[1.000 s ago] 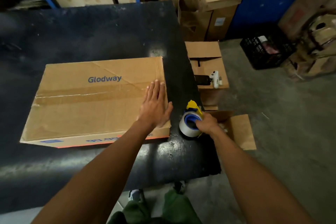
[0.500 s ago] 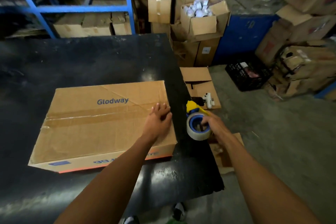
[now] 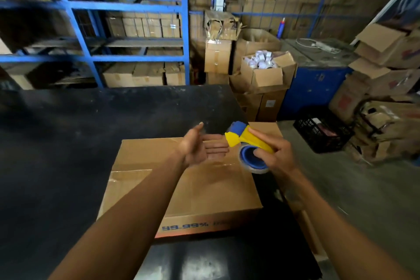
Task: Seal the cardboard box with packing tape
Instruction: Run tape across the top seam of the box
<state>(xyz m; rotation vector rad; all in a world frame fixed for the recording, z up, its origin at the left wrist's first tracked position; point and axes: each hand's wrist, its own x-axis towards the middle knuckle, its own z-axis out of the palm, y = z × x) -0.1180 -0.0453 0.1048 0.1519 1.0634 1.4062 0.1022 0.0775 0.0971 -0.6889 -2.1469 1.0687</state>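
Since the earlier frame the left hand (image 3: 200, 146) has come up off the lid of the cardboard box (image 3: 181, 188) and the right hand (image 3: 276, 154) has lifted the tape dispenser (image 3: 248, 146) clear of the black table (image 3: 68, 143); both now hover over the box's far right corner, and the head has tipped up so that the blue shelving (image 3: 91, 29) fills the top of the view. The left hand is held flat with straight fingers, palm turned toward the dispenser, holding nothing. The right hand is wrapped round the yellow handle, with the blue-cored roll of clear tape hanging below it and the yellow and blue nose pointing left at the waiting palm. The two are just beside each other, not quite touching. The box lies closed on the table below them, its centre seam running left to right across the lid, and that seam looks taped over already, though blur makes this uncertain. What matters next, I judge, is that the dispenser's nose faces the left hand, so the left fingers are the nearer to pick out the loose tape end, while the right must then carry the dispenser along the seam's long axis, from the right edge leftward.
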